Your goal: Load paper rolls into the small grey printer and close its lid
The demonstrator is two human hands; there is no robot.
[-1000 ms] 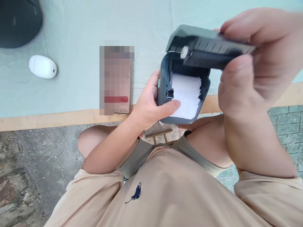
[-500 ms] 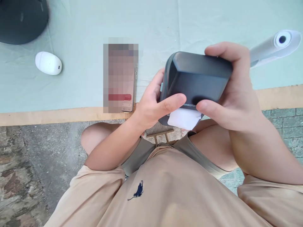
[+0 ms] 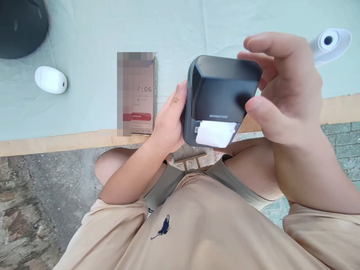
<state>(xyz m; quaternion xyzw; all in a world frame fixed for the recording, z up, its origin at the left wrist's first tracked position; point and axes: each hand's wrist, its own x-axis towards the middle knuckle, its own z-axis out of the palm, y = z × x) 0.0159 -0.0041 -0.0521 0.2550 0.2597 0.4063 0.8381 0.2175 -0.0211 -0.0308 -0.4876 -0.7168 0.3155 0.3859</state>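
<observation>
A dark label printer (image 3: 225, 92) marked NIIMBOT is held up over the table's front edge. White label paper (image 3: 216, 135) sticks out of the slot below its lid. My left hand (image 3: 171, 120) grips the printer by its left side, the fingers hidden beneath it. Close to the printer's right side is my right hand (image 3: 284, 82), its fingers spread and curved. The right thumb tip lies at the printer's edge; whether it touches I cannot tell.
A phone (image 3: 144, 101) with a lit screen, partly pixelated, lies left of the printer. Farther left are a white rounded case (image 3: 51, 80) and a black round object (image 3: 22, 28). A white roll (image 3: 327, 43) lies at the right on the pale cloth (image 3: 92, 33).
My right hand has loosened from the printer and moved right, fingers opening. My left thumb has moved off the printer's front to its side. More of the label paper and brand name shows.
</observation>
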